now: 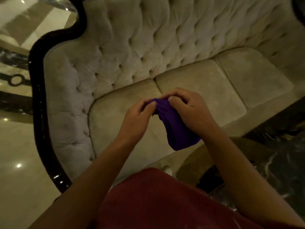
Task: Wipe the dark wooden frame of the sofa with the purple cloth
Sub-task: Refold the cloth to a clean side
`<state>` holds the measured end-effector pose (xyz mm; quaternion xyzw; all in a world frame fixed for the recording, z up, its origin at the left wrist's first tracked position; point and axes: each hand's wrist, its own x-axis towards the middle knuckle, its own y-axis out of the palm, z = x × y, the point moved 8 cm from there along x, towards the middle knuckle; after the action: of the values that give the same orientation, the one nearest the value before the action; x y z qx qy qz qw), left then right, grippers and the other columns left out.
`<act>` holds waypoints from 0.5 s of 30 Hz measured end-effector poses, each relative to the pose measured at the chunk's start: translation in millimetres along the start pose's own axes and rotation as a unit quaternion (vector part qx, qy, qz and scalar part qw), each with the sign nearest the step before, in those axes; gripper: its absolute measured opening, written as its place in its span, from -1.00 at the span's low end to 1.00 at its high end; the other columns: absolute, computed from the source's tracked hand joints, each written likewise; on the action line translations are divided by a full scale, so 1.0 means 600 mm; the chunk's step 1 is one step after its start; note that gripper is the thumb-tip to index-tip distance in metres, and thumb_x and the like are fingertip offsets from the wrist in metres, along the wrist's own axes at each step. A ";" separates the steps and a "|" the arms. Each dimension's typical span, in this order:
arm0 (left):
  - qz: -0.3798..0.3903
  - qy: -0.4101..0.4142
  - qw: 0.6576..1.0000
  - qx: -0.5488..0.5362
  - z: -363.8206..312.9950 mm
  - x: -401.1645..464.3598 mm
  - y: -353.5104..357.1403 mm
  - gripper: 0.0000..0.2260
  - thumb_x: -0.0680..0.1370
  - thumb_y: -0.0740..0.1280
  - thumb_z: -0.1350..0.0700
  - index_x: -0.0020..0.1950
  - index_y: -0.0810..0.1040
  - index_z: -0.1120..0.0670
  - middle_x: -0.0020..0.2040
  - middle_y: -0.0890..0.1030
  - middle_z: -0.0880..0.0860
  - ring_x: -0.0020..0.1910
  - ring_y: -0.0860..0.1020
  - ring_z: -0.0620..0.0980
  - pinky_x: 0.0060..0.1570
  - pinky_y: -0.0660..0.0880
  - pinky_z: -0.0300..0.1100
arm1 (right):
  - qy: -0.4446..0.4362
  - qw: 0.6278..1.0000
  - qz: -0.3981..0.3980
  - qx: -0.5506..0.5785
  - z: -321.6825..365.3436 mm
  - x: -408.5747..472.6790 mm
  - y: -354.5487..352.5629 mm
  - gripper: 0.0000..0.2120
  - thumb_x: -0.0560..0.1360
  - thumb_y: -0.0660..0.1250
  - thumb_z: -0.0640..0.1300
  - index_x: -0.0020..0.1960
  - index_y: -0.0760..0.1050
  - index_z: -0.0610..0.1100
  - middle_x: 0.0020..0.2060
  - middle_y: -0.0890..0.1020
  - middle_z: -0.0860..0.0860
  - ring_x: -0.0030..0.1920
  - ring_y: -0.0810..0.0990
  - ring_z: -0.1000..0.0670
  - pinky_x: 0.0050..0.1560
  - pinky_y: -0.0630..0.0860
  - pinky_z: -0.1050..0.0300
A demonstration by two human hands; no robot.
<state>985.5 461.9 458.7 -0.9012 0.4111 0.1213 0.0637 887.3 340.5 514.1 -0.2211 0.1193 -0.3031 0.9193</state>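
- Two hands held the purple cloth [175, 128] up over the seat of the sofa [181, 52], and the cloth touched nothing else.
- The left hand [138, 119] pinched the top edge of the cloth between its thumb and fingers.
- The right hand [189, 109] had its fingers curled round the same top edge, just beside the left hand, and the rest of the cloth hung down under it.
- The dark wooden frame [37, 103] ran along the left arm of the sofa and up its back, well apart from the cloth.
- No wiping looked to be going on, since the cloth was not on the wood.
- It looked like the person was bunching or folding the cloth to get it ready.
- All of the frame seemed left to wipe, though the pictures could not show whether any part was already clean.
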 end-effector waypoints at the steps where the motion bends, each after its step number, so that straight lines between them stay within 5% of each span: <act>1: 0.001 0.011 1.000 0.011 -0.014 -0.006 0.030 -0.85 0.69 0.29 0.08 0.12 0.67 -0.04 -0.07 0.74 -0.18 -0.07 0.67 -0.27 -0.13 0.51 -0.47 | -0.009 1.000 -0.007 -0.002 -0.008 -0.017 -0.031 -0.75 0.58 0.25 -0.09 0.07 0.70 0.05 -0.15 0.71 0.26 -0.12 0.67 0.19 -0.17 0.52 0.33; 6: -0.016 0.042 0.999 -0.014 -0.064 -0.041 0.180 -0.93 0.65 0.37 0.11 0.07 0.64 0.01 -0.17 0.73 -0.18 -0.17 0.67 -0.28 -0.21 0.51 -0.47 | 0.005 0.998 -0.056 0.001 -0.071 -0.115 -0.180 -0.77 0.51 0.33 0.00 0.15 0.62 0.08 -0.15 0.73 0.14 -0.19 0.70 0.15 -0.29 0.55 0.32; 10: 0.031 0.091 0.987 0.126 -0.082 -0.076 0.312 -0.86 0.62 0.39 -0.02 0.13 0.62 -0.01 0.01 0.68 -0.10 0.02 0.66 -0.11 0.03 0.62 -0.11 | 0.007 0.994 -0.110 -0.025 -0.104 -0.178 -0.282 -0.86 0.50 0.35 0.00 0.04 0.61 0.11 -0.14 0.71 0.13 -0.12 0.68 0.14 -0.19 0.59 0.26; 15: 0.083 0.124 0.973 0.176 -0.089 -0.110 0.402 -0.81 0.64 0.34 -0.12 0.10 0.57 -0.02 -0.02 0.65 -0.08 -0.06 0.65 -0.10 -0.06 0.64 -0.07 | 0.050 0.982 -0.180 -0.030 -0.138 -0.234 -0.358 -0.82 0.57 0.32 0.04 -0.09 0.67 0.04 -0.19 0.71 0.13 -0.14 0.67 0.12 -0.15 0.58 0.18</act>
<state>769.9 340.6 524.4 -0.8465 0.5042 -0.0606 0.1598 639.2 243.9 556.7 -0.2506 0.1328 -0.4703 0.8357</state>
